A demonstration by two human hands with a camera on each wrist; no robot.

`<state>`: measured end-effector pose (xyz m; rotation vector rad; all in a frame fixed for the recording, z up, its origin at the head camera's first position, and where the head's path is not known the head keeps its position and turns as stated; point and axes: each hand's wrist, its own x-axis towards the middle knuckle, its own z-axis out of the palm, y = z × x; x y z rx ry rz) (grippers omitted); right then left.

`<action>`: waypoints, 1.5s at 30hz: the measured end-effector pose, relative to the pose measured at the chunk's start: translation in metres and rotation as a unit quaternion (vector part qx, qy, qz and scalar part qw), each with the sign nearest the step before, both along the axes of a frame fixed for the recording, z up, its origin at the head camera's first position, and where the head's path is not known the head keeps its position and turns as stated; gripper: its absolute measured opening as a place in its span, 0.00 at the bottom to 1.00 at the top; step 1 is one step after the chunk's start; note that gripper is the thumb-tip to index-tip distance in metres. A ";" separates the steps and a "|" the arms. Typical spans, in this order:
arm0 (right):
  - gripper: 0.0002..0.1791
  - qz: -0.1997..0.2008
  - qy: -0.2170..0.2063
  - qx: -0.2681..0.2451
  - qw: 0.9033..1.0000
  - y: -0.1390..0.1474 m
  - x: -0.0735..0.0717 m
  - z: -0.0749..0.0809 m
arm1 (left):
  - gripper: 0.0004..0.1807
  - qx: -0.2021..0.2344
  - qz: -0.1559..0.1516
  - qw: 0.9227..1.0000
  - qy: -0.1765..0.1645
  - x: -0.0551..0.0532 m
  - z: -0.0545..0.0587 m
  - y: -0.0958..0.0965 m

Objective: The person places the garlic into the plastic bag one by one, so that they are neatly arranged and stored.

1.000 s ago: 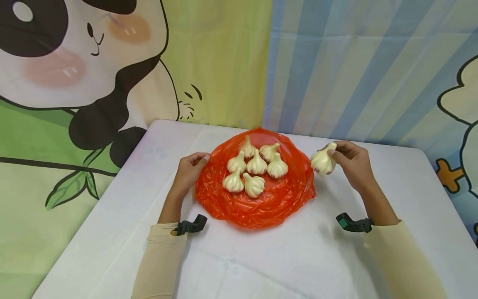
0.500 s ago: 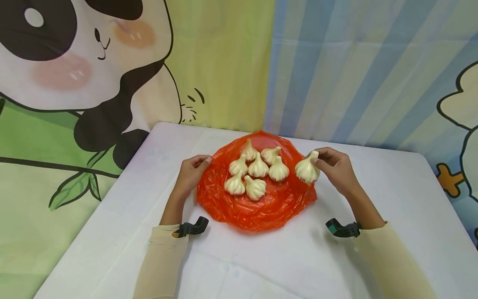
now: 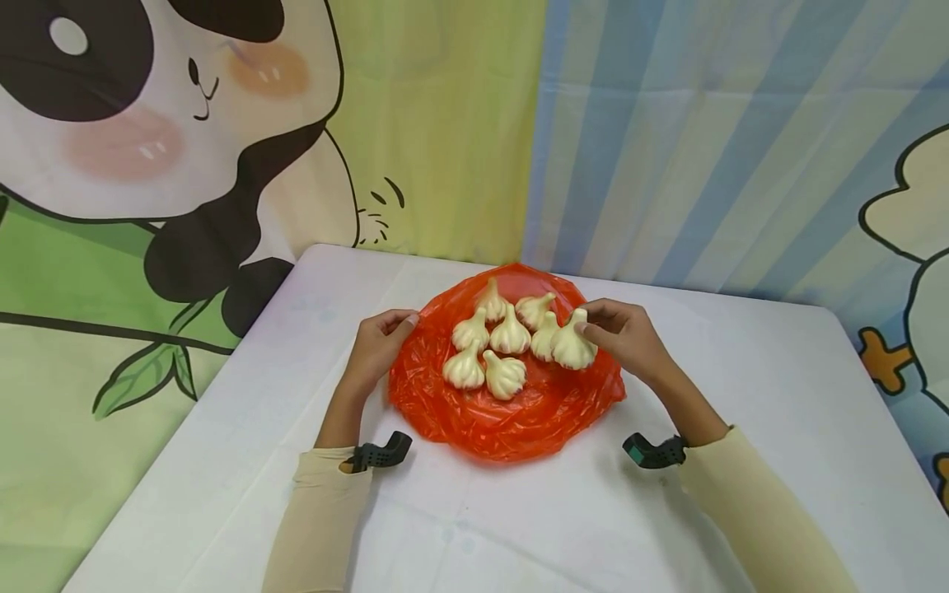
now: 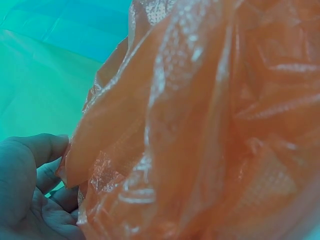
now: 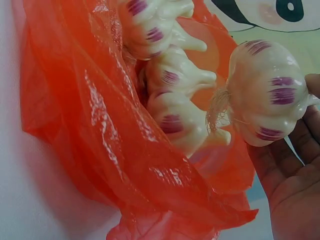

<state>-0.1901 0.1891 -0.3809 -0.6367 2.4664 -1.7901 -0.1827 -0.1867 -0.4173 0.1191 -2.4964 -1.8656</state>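
Observation:
A red plastic bag [image 3: 511, 436] lies spread on the table, several garlic bulbs [image 3: 509, 331] standing on it. At its left edge my left hand [image 3: 378, 346] pinches the plastic between thumb and fingers; the left wrist view shows the bag's rim [image 4: 80, 165] at the thumb tip. My right hand [image 3: 626, 338] holds one more garlic bulb [image 3: 574, 342] by its neck over the bag's right part. In the right wrist view this bulb [image 5: 270, 92], with purple streaks and fine roots, is apart from the bulbs in the bag. It partly hides one of them in the head view.
The white table [image 3: 460, 535] has its back edge against a printed curtain [image 3: 437, 123] with a panda and stripes. Black wrist cameras [image 3: 381, 451] sit on both wrists, near the table surface.
My right hand has carried its garlic bulb leftward, from beside the bag to above its right part. The left hand keeps its pinch on the bag's edge.

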 end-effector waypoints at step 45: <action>0.24 0.078 -0.018 0.106 0.991 0.005 0.009 -0.009 | 0.19 -0.007 -0.006 1.000 0.015 -0.006 0.002 0.007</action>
